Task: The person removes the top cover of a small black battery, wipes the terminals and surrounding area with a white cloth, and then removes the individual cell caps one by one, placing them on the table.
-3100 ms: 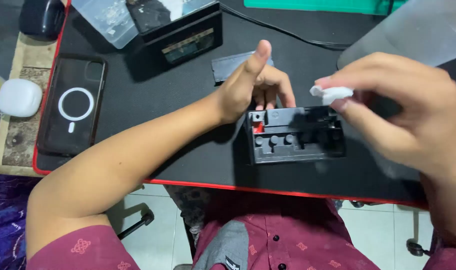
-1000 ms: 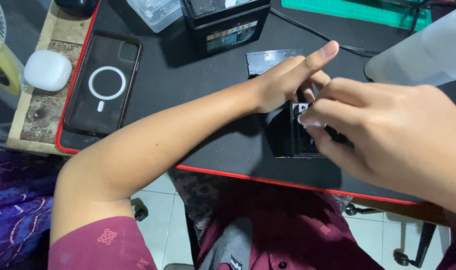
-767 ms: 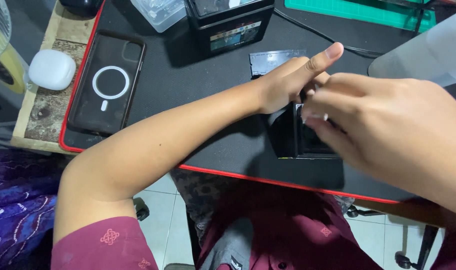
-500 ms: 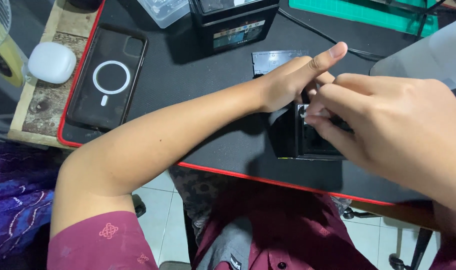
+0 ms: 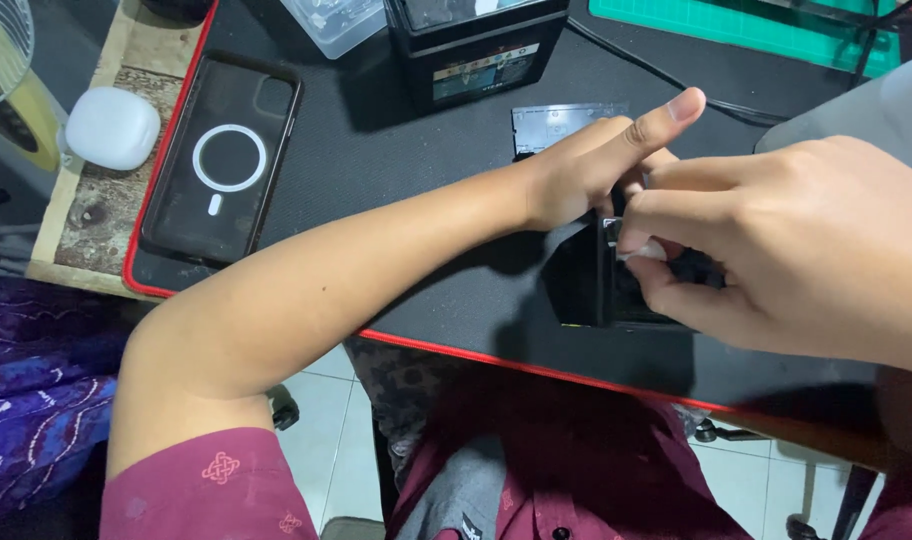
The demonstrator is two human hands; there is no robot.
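- Two hands crowd one small black device [image 5: 586, 290] lying near the front edge of the desk [image 5: 396, 150], just above its red border. The left hand [image 5: 596, 170] steadies the device's far side, index finger stretched out straight, the other fingers curled on the casing.
- The right hand [image 5: 776, 250] pinches a small white piece [image 5: 644, 250] between thumb and fingertips, a tight grip pressed against the device's top face.
- Likely risk: the right hand hides most of the device, so the white piece could be pushed in askew or slip from the pinch unseen.
- Pressing hard may tip the device toward the desk edge, since only a few fingers brace it.
- Loose nearby: a thin dark plate [image 5: 561, 122] just behind the left hand could be knocked.
- Well apart sit a phone [image 5: 224, 160] and a white case [image 5: 113, 127].
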